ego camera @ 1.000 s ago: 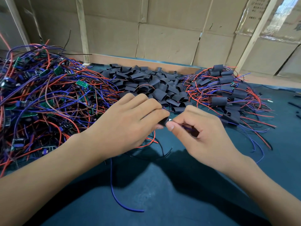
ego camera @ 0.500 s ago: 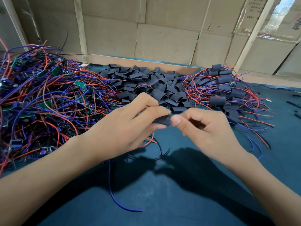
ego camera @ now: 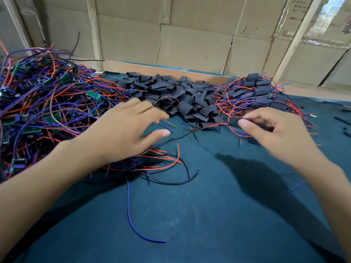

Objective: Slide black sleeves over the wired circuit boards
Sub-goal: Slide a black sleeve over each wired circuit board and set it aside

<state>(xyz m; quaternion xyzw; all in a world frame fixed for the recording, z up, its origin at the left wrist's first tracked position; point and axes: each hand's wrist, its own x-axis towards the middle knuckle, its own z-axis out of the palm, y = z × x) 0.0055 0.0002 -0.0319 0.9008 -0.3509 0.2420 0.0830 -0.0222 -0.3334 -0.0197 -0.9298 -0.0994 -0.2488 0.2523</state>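
Note:
My right hand (ego camera: 273, 133) pinches a black-sleeved circuit board (ego camera: 234, 122) between thumb and fingers, its red and blue wires trailing left over the mat. It hovers beside the pile of sleeved boards (ego camera: 260, 92) at the back right. My left hand (ego camera: 129, 130) is spread open and blurred, holding nothing, at the edge of the big tangle of unsleeved green boards with red and blue wires (ego camera: 47, 103). A heap of loose black sleeves (ego camera: 171, 93) lies between the two piles at the back.
A dark teal mat (ego camera: 209, 215) covers the table. A loose blue wire (ego camera: 133, 215) and black and red wire ends (ego camera: 171, 168) lie in front of my left hand. A cardboard wall (ego camera: 190, 40) with wooden battens closes the far edge.
My hands have parted. The left one let go of the sleeved board and swung left toward the wire tangle. The right one carried the board to the right, toward the sleeved pile.

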